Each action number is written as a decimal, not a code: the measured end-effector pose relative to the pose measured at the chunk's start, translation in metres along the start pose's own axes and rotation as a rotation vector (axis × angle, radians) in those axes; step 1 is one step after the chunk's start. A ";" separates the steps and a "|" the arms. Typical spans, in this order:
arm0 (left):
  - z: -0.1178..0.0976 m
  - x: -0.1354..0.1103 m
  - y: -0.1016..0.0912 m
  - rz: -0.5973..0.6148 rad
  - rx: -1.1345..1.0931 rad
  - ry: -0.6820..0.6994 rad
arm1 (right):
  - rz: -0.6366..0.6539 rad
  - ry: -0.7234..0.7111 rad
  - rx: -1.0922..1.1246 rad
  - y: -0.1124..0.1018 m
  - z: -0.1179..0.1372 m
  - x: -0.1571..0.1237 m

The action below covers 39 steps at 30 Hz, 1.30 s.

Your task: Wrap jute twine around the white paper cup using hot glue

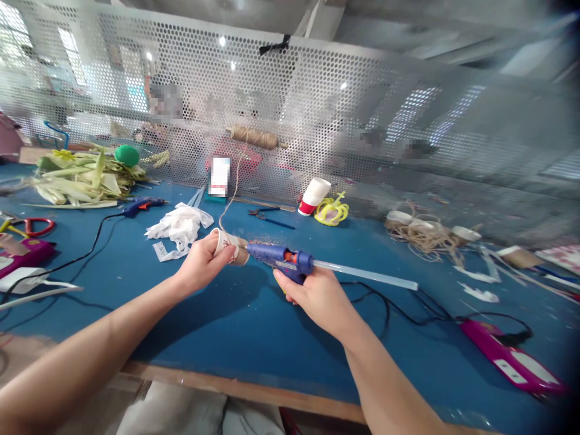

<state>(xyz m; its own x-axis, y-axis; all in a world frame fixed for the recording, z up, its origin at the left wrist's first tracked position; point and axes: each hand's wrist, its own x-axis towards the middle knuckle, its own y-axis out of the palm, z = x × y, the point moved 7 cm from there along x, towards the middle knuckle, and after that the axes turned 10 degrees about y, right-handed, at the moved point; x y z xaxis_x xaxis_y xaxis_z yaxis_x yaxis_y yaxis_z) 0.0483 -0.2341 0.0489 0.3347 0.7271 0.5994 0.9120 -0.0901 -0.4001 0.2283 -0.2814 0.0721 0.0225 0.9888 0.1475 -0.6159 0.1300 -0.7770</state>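
My left hand [203, 261] is closed round a paper cup [228, 246] partly wrapped in brown twine, held on its side above the blue table [235, 326]. A strand of twine runs up from the cup to a twine spool [254, 138] on the mesh screen. My right hand [317, 296] grips a blue hot glue gun [283, 261] with a clear glue stick [367, 276] sticking out of its back. The gun's nozzle touches the cup's wrapped end.
Green leaf strips [79, 178], a second glue gun [142, 206], white scraps [179, 228], pliers [267, 214], a red-and-white cup [313, 196], loose twine [423, 232] and two pink power strips [512, 359] [22, 254] lie about. A perforated screen [317, 109] backs the table; cables cross it.
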 end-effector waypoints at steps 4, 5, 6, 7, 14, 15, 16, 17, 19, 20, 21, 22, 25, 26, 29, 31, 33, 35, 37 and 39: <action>0.013 -0.002 0.002 -0.024 -0.106 -0.153 | -0.059 -0.078 -0.058 -0.002 0.006 -0.004; 0.015 -0.003 0.002 -0.032 -0.127 -0.173 | -0.066 -0.085 -0.065 -0.003 0.008 -0.005; 0.016 -0.003 0.003 -0.038 -0.147 -0.190 | -0.067 -0.088 -0.072 -0.003 0.009 -0.006; 0.018 -0.003 0.003 -0.043 -0.160 -0.208 | -0.066 -0.089 -0.080 -0.003 0.010 -0.007; 0.021 -0.004 0.003 -0.048 -0.172 -0.253 | -0.069 -0.116 -0.143 -0.002 0.014 -0.008; 0.021 -0.004 0.003 -0.042 -0.176 -0.241 | -0.075 -0.119 -0.149 -0.002 0.014 -0.008; 0.020 -0.004 0.004 -0.034 -0.180 -0.229 | -0.080 -0.123 -0.153 -0.002 0.014 -0.008; 0.019 -0.003 0.004 -0.030 -0.177 -0.223 | -0.083 -0.128 -0.154 -0.002 0.014 -0.008; 0.019 -0.004 0.002 -0.036 -0.158 -0.231 | -0.076 -0.142 -0.150 -0.002 0.015 -0.009; 0.020 -0.004 0.002 -0.041 -0.145 -0.243 | -0.065 -0.150 -0.146 -0.001 0.016 -0.009; 0.020 -0.004 0.001 -0.047 -0.128 -0.255 | -0.048 -0.157 -0.144 0.001 0.017 -0.010; 0.021 -0.004 0.000 -0.053 -0.113 -0.264 | -0.032 -0.158 -0.142 0.002 0.017 -0.010; 0.019 -0.004 0.000 -0.061 -0.109 -0.250 | -0.027 -0.136 -0.141 0.002 0.016 -0.010; 0.017 -0.003 0.000 -0.061 -0.115 -0.225 | -0.038 -0.126 -0.141 0.000 0.016 -0.009; 0.009 -0.001 0.000 -0.041 -0.109 -0.104 | -0.068 -0.116 -0.137 -0.004 0.016 -0.009; 0.003 0.000 -0.001 -0.029 -0.059 -0.021 | -0.082 -0.124 -0.129 -0.006 0.016 -0.009; -0.003 0.000 -0.003 -0.027 0.013 0.056 | -0.099 -0.133 -0.118 -0.008 0.017 -0.009; -0.009 0.001 -0.004 -0.019 0.070 0.135 | -0.117 -0.141 -0.109 -0.010 0.018 -0.010; -0.015 0.001 -0.005 -0.004 0.099 0.202 | -0.136 -0.143 -0.104 -0.012 0.017 -0.010; -0.018 0.001 -0.005 0.002 0.118 0.249 | -0.147 -0.144 -0.097 -0.013 0.017 -0.010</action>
<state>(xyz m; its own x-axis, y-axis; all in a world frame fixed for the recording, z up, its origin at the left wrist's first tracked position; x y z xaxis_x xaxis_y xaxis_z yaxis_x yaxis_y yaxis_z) 0.0485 -0.2455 0.0642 0.3981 0.5358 0.7446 0.8821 -0.0009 -0.4710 0.2224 -0.2939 0.0911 -0.0107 0.9390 0.3438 -0.5360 0.2849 -0.7947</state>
